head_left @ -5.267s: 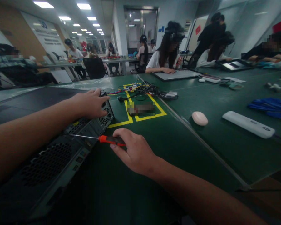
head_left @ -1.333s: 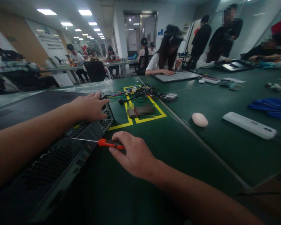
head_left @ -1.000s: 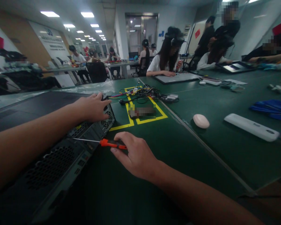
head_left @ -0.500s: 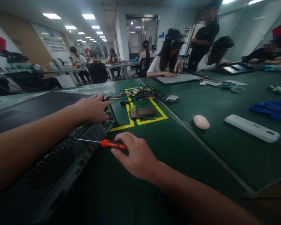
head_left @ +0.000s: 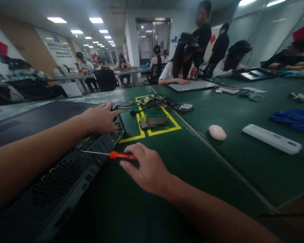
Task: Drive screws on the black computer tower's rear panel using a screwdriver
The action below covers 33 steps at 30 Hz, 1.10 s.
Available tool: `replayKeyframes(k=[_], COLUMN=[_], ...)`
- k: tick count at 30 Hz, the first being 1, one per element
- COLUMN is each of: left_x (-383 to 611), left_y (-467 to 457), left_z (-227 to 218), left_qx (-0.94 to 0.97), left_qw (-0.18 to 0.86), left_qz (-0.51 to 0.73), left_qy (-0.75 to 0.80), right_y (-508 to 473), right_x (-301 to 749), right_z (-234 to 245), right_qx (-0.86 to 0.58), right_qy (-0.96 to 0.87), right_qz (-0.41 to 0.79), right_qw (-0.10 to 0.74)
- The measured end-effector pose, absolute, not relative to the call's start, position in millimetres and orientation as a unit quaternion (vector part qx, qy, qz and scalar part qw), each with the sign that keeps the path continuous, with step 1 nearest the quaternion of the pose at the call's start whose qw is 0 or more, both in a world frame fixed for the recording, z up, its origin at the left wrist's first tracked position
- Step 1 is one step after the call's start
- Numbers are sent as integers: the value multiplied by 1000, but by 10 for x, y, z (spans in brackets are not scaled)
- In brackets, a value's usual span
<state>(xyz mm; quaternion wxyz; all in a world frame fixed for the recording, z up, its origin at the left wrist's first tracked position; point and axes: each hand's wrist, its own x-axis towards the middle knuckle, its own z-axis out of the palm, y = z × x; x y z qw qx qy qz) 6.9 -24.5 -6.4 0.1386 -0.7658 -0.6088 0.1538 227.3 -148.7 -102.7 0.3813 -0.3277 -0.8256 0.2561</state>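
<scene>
A black computer case (head_left: 60, 172) lies on its side on the green table (head_left: 192, 158), its rear panel with a fan grille (head_left: 116, 130) facing right. My left hand (head_left: 100, 118) rests flat on the case's far corner, fingers spread. My right hand (head_left: 145, 168) grips a screwdriver with an orange and black handle (head_left: 120, 155). Its thin shaft points left, and the tip touches the rear panel about midway along.
Yellow tape marks a square (head_left: 152, 118) holding a tangle of coloured cables (head_left: 154, 99). A pink oval object (head_left: 217, 132), a white bar (head_left: 272, 138) and blue cloth (head_left: 294, 118) lie to the right. Several people sit or stand at tables behind.
My hands and the screwdriver have stayed put. A person in black in the background has walked left behind the seated person.
</scene>
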Motion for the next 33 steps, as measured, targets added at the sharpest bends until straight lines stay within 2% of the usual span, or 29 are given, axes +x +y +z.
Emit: replayKeyframes(k=[12, 26, 33], left_x=[27, 79, 42], left_y=[-216, -253, -214], left_z=[-82, -38, -70], left_qx=[-765, -761, -763], left_qw=[148, 149, 137], left_qz=[153, 178, 142], left_qy=[-608, -606, -616], right_y=[-1487, -1494, -1497], right_x=[2238, 2258, 2267], right_z=[-1035, -1029, -1015], right_qx=[-359, -329, -326], right_qy=[-828, -832, -832], right_qz=[262, 267, 266], right_qw=[341, 358, 361])
